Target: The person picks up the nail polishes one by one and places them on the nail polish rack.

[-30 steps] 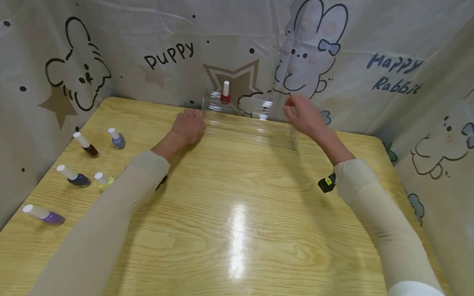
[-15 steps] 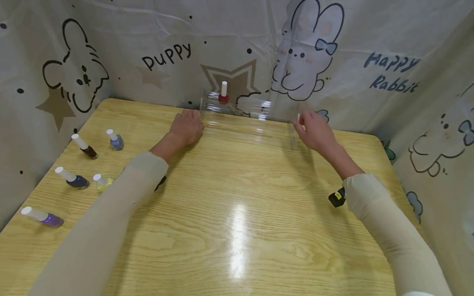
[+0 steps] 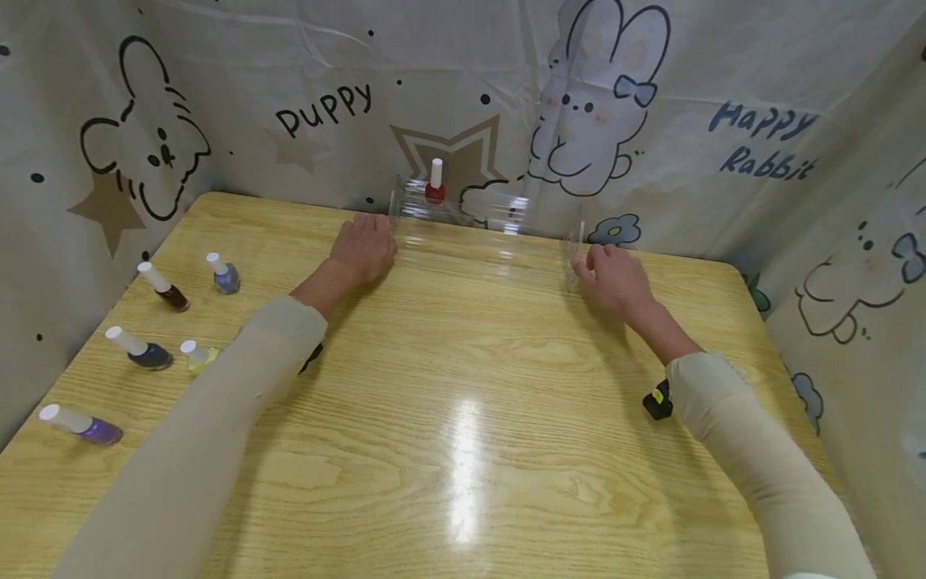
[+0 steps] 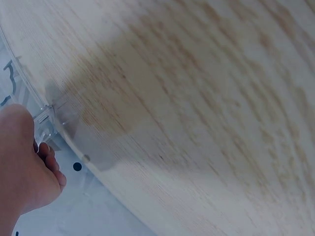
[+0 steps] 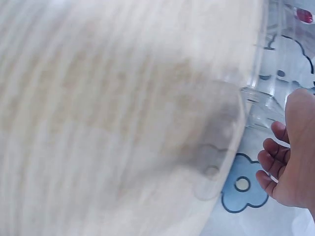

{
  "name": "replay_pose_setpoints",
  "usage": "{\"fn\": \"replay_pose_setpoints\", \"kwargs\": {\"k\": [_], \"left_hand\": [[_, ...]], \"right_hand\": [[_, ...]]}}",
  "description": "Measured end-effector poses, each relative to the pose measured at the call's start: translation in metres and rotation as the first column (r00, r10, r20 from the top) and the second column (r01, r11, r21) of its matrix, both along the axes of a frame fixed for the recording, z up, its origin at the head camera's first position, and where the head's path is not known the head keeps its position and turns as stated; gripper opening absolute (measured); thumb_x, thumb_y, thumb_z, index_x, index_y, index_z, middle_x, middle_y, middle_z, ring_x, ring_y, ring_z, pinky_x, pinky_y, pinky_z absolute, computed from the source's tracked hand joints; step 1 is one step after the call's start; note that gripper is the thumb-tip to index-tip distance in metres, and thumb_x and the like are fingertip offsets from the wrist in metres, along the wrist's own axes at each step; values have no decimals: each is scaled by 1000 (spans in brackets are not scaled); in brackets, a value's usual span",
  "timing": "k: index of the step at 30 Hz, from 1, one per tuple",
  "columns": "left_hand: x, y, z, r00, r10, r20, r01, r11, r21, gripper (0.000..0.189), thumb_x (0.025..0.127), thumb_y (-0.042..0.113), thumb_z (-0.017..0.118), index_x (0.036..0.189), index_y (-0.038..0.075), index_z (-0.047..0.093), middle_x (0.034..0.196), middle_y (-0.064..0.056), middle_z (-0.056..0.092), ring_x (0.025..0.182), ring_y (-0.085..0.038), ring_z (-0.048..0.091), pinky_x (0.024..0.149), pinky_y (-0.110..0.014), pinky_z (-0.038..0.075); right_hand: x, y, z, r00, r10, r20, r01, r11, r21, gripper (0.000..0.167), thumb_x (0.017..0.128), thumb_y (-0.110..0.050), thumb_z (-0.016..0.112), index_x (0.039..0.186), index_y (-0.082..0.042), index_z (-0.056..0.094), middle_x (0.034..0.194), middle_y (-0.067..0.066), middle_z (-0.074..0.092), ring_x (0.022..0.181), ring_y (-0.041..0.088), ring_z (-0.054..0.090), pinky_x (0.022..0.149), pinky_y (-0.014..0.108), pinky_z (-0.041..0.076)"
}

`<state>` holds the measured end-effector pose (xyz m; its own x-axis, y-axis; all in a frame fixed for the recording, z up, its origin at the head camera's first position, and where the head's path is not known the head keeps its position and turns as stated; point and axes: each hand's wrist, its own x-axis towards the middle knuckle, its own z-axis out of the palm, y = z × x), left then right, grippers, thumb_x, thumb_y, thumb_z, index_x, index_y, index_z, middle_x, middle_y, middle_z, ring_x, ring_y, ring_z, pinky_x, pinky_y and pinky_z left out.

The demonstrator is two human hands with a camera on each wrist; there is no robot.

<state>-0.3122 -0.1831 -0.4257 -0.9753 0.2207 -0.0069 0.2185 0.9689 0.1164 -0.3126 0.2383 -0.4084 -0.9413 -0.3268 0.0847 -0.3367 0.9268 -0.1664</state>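
A clear acrylic display rack (image 3: 492,256) stands at the back of the wooden table against the curtain. On its upper tier, towards the left, a red nail polish bottle (image 3: 436,193) with a white cap stands upright. My left hand (image 3: 364,248) holds the rack's left end, fingers curled at the side panel. At the opposite end, my right hand (image 3: 615,277) has its thumb and curled fingers at the right side panel (image 3: 575,256). From the right wrist, those curled fingers (image 5: 268,160) show close beside the rack's clear corner.
On the table's left side lie several white-capped nail polish bottles: light blue (image 3: 227,277), dark brown (image 3: 172,297), navy (image 3: 149,355), yellow (image 3: 198,354), partly behind the left sleeve, and purple (image 3: 100,430). A printed curtain (image 3: 311,48) borders the back and sides of the table.
My right hand has come down and outward from above the rack to its right side panel. My left hand stays at the left end; the bottles keep their places.
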Motion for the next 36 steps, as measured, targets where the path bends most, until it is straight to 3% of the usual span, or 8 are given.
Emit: {"fn": "replay_pose_setpoints", "kwargs": {"k": [7, 14, 23, 31, 36], "left_hand": [[-1, 0, 1, 1000, -3, 5, 3, 1000, -8, 32, 106, 22, 34, 114, -9, 41, 117, -27, 50, 112, -43, 44, 93, -54, 38], [0, 0, 0, 1000, -14, -10, 14, 1000, -10, 32, 106, 21, 33, 113, -9, 42, 116, -28, 50, 109, -43, 45, 92, -55, 39], [0, 0, 0, 1000, -11, -5, 11, 1000, -1, 33, 106, 22, 34, 114, -9, 42, 116, -28, 50, 111, -44, 45, 92, -56, 39], [0, 0, 2, 1000, 1, 16, 0, 999, -37, 34, 107, 22, 32, 114, -10, 43, 117, -29, 50, 114, -45, 46, 93, -57, 41], [-1, 1, 4, 998, 14, 59, -13, 1000, -2, 35, 107, 22, 30, 116, -10, 42, 119, -30, 50, 114, -46, 46, 94, -58, 40]], "right_hand": [[1, 4, -14, 1000, 17, 1, -17, 996, 91, 45, 108, -42, 35, 93, -3, 52, 95, 20, 55, 92, 42, 52, 80, 58, 39], [-2, 3, -23, 998, 55, 20, -57, 992, 110, 53, 109, -41, 26, 105, 2, 56, 109, 27, 58, 107, 48, 52, 88, 62, 39], [-2, -3, -26, 998, 49, 34, -53, 990, 131, 48, 109, -35, 22, 95, 2, 49, 99, 24, 55, 98, 46, 52, 81, 57, 40], [-3, -5, -24, 996, 64, 54, -69, 992, 109, 44, 108, -31, 21, 88, -1, 46, 100, 23, 55, 93, 43, 49, 80, 53, 38], [-4, -3, -26, 996, 77, 44, -82, 989, 121, 43, 107, -30, 21, 86, -1, 44, 96, 23, 54, 90, 43, 49, 78, 52, 39]]}}
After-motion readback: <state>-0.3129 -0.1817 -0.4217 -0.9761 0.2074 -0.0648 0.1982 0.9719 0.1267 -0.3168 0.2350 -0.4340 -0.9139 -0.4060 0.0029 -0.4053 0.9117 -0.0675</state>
